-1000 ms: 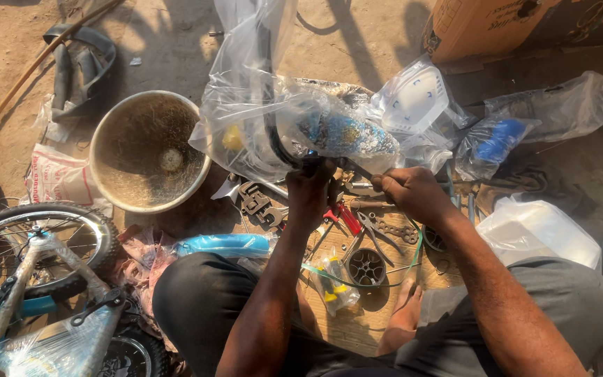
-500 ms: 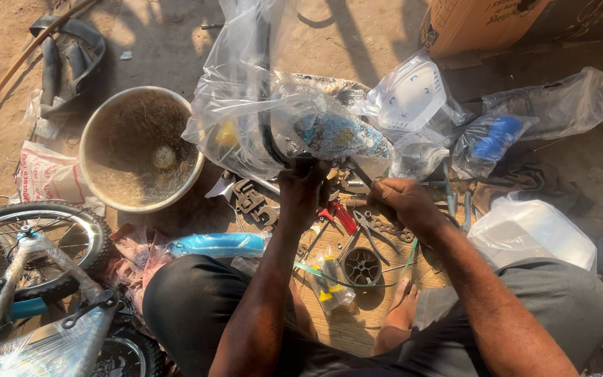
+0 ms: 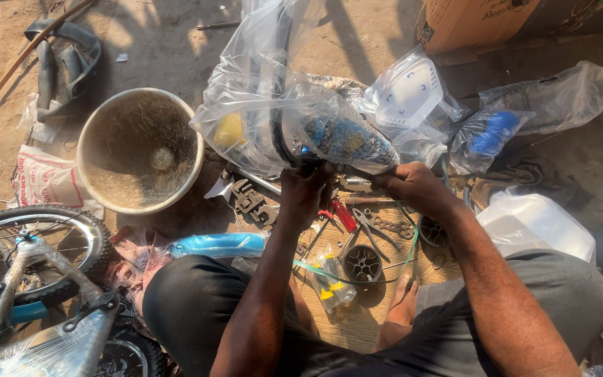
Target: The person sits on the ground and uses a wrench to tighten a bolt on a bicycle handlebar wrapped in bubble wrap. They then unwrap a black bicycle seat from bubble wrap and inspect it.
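Note:
My left hand [image 3: 306, 194] grips the lower end of a black bicycle part wrapped in a clear plastic bag [image 3: 259, 91]; a blue patterned piece [image 3: 347, 138] and a yellow piece [image 3: 229, 130] show through the plastic. My right hand [image 3: 413, 186] closes on the same wrapped part from the right, just below the blue piece. Under my hands, on a wooden board [image 3: 357, 321], lie red-handled pliers [image 3: 343, 213], wrenches [image 3: 252, 202] and a small black wheel [image 3: 363, 264].
A dirty white bucket [image 3: 99, 188] stands at the left. A bicycle wheel and frame [image 3: 29, 258] lie at lower left. Bagged parts [image 3: 413, 94], a cardboard box [image 3: 469, 21] and a white plastic container [image 3: 539, 223] sit at the right. My knees frame the board.
Both hands have stayed on the bagged part; the view has shifted slightly, and the right hand has slid a little closer to the left.

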